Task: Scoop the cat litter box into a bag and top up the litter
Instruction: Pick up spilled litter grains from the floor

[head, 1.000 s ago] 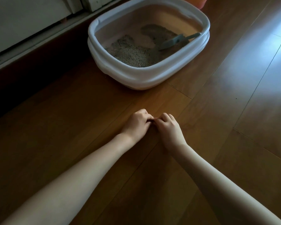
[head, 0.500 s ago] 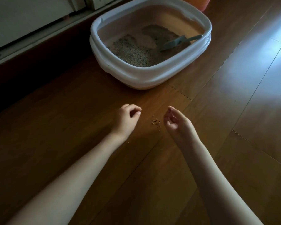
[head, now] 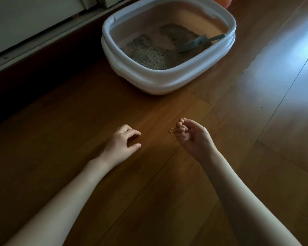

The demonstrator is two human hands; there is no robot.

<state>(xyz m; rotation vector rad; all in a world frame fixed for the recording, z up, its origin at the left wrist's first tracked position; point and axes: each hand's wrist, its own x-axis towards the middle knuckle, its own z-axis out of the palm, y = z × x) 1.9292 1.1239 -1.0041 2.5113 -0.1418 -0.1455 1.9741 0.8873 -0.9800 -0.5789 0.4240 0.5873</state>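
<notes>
Two bare forearms are reaching forward over a wooden floor (head: 238, 121). The left hand (head: 122, 142) is resting palm down on the boards, its fingers loosely curled and holding nothing. The right hand (head: 192, 135) is hovering just above the floor, turned partly palm up, fingertips bunched together; whether they are pinching anything cannot be told. A few spilled litter grains (head: 171, 129) are lying just beside those fingertips. Farther off, the white litter box (head: 160, 82) is sitting on the floor, grey litter (head: 148, 54) heaped unevenly inside and a grey scoop (head: 196, 43) lying in it.
</notes>
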